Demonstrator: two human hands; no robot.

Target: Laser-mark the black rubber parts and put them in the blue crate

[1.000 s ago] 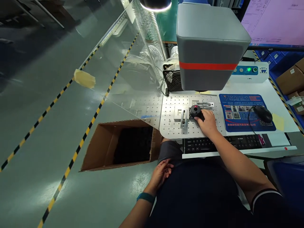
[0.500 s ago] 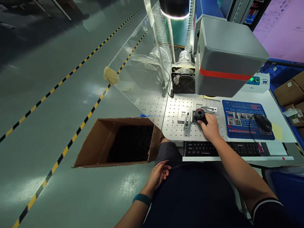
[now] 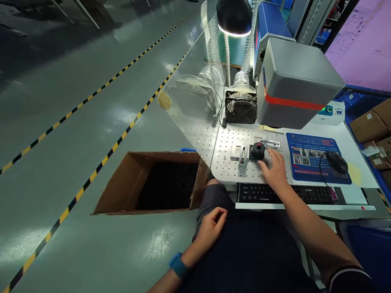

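Observation:
A black round part (image 3: pixel 258 151) with a hole in its top and a small red light spot sits on the perforated metal plate (image 3: pixel 222 165), against the metal stop blocks. My right hand (image 3: pixel 275 170) is just to the right of it, thumb and fingers apart, holding nothing. Two slotted metal brackets, the front one (image 3: pixel 242 158) and the back one (image 3: pixel 270 143), lie beside the part. My left hand (image 3: pixel 211 225) rests on my lap with its fingers curled in and nothing visible in it; its fingertips are partly hidden.
A grey machine head (image 3: pixel 302 81) with a red stripe overhangs the plate. Behind are a fan (image 3: pixel 241 110), a lamp (image 3: pixel 234 18) and a clear sheet (image 3: pixel 189 101). At right lie a mouse (image 3: pixel 337 162) and mat; a keyboard (image 3: pixel 259 193) sits below. A cardboard box (image 3: pixel 116 191) holds dark contents.
My right hand has let go of the black part and drawn slightly right, fingers spreading. My left hand has turned and shifted a little on my lap. The view has moved slightly.

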